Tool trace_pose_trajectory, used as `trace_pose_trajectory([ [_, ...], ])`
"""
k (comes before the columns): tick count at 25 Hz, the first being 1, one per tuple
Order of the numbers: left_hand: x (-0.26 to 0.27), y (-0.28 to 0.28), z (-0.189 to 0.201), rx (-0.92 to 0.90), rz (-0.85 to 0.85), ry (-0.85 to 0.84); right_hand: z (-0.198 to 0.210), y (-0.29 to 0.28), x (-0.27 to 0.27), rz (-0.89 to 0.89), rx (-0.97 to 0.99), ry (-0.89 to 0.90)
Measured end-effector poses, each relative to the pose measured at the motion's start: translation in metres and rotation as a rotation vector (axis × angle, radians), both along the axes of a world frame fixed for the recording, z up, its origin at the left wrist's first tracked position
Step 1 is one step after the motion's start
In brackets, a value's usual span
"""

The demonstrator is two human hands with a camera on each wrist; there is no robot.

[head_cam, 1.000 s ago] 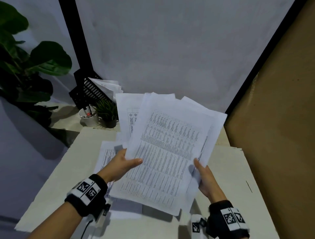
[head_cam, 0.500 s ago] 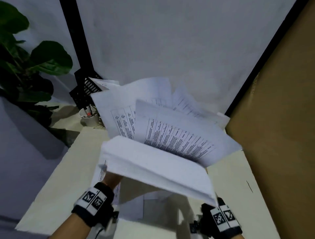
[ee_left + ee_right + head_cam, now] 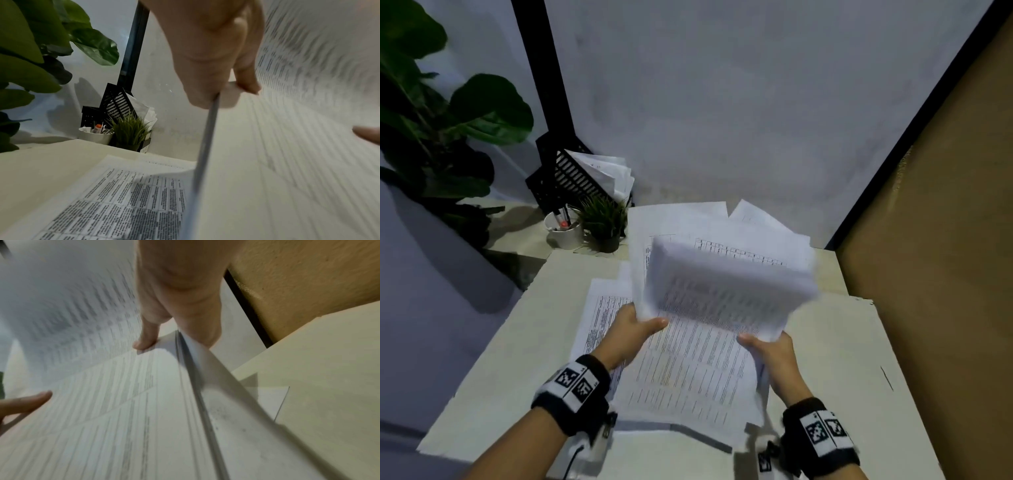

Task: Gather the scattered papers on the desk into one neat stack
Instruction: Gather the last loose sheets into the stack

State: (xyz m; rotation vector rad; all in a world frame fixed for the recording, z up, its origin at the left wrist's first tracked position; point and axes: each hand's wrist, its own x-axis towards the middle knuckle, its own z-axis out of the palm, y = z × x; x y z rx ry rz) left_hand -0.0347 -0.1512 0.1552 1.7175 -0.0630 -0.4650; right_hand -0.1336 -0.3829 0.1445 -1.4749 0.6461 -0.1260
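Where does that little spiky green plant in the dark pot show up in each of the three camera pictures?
Head view: the small potted plant stands at the desk's far left, beside the white pen cup.
Left wrist view: the plant sits lower left of centre, again right of the cup.
Right wrist view: not in it.
Shared landmark: the held papers, gripped by the left hand and right hand.

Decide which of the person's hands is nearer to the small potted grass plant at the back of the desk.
Left. The left hand grips the papers' left edge, below the potted grass plant. The right hand holds the opposite edge, farther right.
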Motion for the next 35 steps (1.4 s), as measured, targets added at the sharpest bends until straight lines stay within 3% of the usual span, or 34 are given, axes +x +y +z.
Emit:
trace_pose_trajectory([
  [3,0.006,-0.001,-0.007,-0.043,-0.032,0.070,0.001,-0.001,0.001,-0.054,0.137,-0.072],
  [5,0.003,-0.005,-0.009,-0.050,-0.023,0.020,0.002,0.000,0.001,-0.083,0.165,-0.105],
  [8,-0.008,-0.005,0.004,-0.103,0.061,-0.094,0.013,0.002,-0.001,-0.085,0.052,-0.206],
  [11,-0.013,0.001,0.015,-0.244,0.081,-0.100,0.022,-0.002,-0.002,-0.063,0.018,-0.319],
  [13,-0.014,0.006,0.008,-0.198,0.067,-0.059,0.023,-0.001,-0.004,0.023,-0.029,-0.376],
  [17,-0.018,0.007,0.005,-0.195,0.016,0.026,0.020,0.002,-0.001,0.057,-0.165,-0.302],
  [26,0.001,0.014,0.018,-0.200,-0.058,-0.057,0.038,-0.020,0.005,0.130,-0.105,-0.403],
  [31,-0.001,0.015,0.018,-0.173,-0.085,-0.025,0.032,-0.023,-0.001,0.180,-0.044,-0.341],
  [35,-0.003,0.017,0.025,-0.100,-0.212,-0.031,0.025,-0.031,-0.004,0.189,-0.012,-0.225],
])
